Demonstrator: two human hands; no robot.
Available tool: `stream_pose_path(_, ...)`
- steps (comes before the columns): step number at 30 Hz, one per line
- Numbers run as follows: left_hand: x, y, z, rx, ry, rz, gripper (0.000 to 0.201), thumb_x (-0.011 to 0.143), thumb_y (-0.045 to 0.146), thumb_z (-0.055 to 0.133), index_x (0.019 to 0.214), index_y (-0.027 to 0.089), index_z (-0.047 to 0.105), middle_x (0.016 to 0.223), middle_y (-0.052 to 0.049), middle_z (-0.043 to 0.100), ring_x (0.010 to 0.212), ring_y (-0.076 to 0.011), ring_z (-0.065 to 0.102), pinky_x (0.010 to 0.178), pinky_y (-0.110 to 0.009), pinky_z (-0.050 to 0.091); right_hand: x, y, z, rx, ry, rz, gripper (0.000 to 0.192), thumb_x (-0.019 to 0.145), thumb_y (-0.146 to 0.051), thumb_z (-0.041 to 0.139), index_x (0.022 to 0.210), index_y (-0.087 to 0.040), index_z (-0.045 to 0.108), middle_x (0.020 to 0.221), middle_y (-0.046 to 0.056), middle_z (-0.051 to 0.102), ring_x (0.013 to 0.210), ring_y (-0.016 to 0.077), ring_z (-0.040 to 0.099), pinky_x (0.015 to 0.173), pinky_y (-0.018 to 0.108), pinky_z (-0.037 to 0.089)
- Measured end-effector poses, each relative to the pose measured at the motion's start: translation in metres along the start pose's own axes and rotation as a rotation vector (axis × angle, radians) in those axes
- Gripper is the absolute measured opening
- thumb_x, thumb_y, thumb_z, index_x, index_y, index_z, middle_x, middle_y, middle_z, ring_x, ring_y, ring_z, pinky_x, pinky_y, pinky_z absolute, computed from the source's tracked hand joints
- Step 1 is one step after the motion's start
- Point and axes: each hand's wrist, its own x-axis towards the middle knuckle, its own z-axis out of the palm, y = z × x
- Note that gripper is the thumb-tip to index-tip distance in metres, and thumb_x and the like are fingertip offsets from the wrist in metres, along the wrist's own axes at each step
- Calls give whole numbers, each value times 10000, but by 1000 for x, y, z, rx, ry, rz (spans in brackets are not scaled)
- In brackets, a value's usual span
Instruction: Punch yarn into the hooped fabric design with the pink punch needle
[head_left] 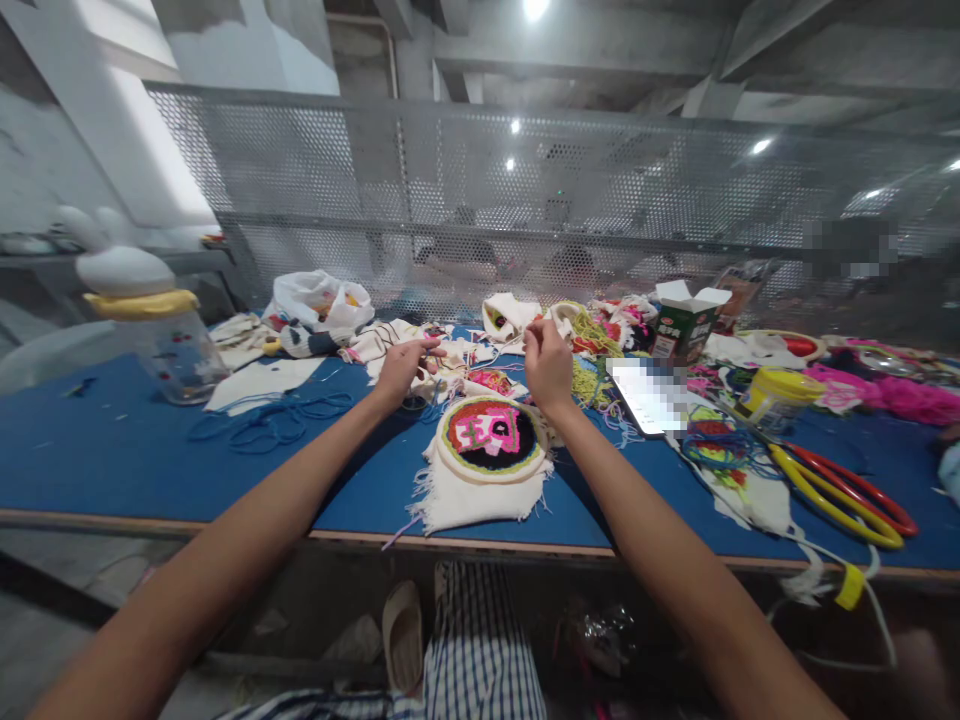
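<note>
An embroidery hoop [444,458] with cream cloth [472,505] lies near the table's front edge. Its round design shows pink, black, orange and green yarn, and the cloth's edges are frayed. Beyond the hoop to the left, my left hand [409,372] hovers over the yarn and cloth pile, its fingers loosely bent and apart. My right hand [548,365] is raised just behind the hoop's right side. Its fingers are curled together; whatever they pinch, perhaps a thread, is too small to make out. Neither hand touches the hoop.
A rabbit-lidded jar [176,345] and a white plastic bag [319,300] stand left. Blue yarn [281,418] lies nearby. To the right are a phone [641,395], an open box [684,325], a yellow tub [780,398] and coloured hoops [832,495]. A perforated metal screen [300,170] rises behind.
</note>
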Motion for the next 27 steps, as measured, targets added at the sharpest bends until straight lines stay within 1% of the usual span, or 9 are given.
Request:
stream_pose_path(2, -6, 5, 5, 44, -42, 105, 258, 861, 314, 486, 1016, 121, 559, 934, -55, 615, 745, -139, 602, 656, -316, 511, -1, -6, 2, 161, 17, 67, 214, 910, -259, 406, 1043, -137, 522, 961, 47, 589, 883, 160, 570, 801, 370, 453)
stream_pose_path(3, -10, 8, 8, 71, -62, 169, 261, 859, 314, 489, 1022, 123, 561, 947, -57, 618, 784, -151, 605, 698, -343, 507, -1, -8, 4, 243, 11, 106, 222, 914, -262, 399, 1053, -136, 517, 940, 43, 594, 846, 150, 582, 774, 356, 470)
stream_pose_path(6, -23, 15, 16, 164, -119, 376, 246, 842, 268, 515, 1044, 147, 583, 1033, -73, 623, 975, -196, 568, 880, -427, 426, -4, -11, 12, 478, -60, 226, 232, 906, -279, 426, 1052, -128, 525, 904, 37, 603, 762, 133, 600, 688, 321, 504)
stream_pose_path(9, -32, 19, 20, 238, -138, 537, 284, 827, 183, 490, 1090, 192, 598, 1117, -85, 616, 1082, -201, 517, 972, -400, 348, -8, -12, 21, 677, -165, 337, 228, 885, -280, 472, 1035, -124, 542, 915, 39, 605, 753, 131, 602, 659, 308, 514)
stream_pose_path(12, -35, 19, 22, 288, -134, 636, 338, 822, 172, 466, 1139, 197, 581, 1129, -92, 619, 1080, -203, 527, 963, -371, 359, -14, -17, 25, 837, -274, 422, 211, 877, -268, 488, 1017, -123, 550, 911, 37, 607, 737, 124, 602, 638, 294, 518)
stream_pose_path(15, -34, 17, 21, 323, -122, 688, 345, 822, 219, 489, 1154, 173, 571, 1117, -112, 628, 1052, -214, 549, 938, -370, 384, -19, -23, 27, 956, -362, 484, 207, 872, -258, 497, 1019, -122, 549, 913, 37, 606, 736, 124, 602, 638, 293, 518)
stream_pose_path(19, -32, 15, 21, 340, -90, 704, 367, 823, 285, 508, 1168, 167, 556, 1145, -122, 614, 1039, -223, 559, 926, -378, 394, -23, -27, 27, 1066, -423, 541, 197, 868, -249, 503, 1011, -123, 552, 913, 34, 604, 728, 120, 597, 635, 289, 515)
stream_pose_path(23, -32, 13, 22, 340, -97, 676, 336, 844, 308, 486, 1133, 160, 573, 1105, -123, 633, 1011, -217, 576, 896, -372, 419, -24, -27, 25, 1151, -459, 582, 189, 866, -243, 507, 1003, -122, 554, 907, 32, 604, 723, 118, 596, 630, 285, 514)
stream_pose_path(27, -34, 15, 23, 317, -110, 612, 295, 853, 331, 490, 1047, 134, 590, 1050, -103, 639, 967, -200, 590, 868, -403, 439, -22, -24, 25, 1202, -455, 621, 190, 867, -243, 505, 1006, -123, 553, 917, 35, 603, 736, 122, 597, 633, 286, 514)
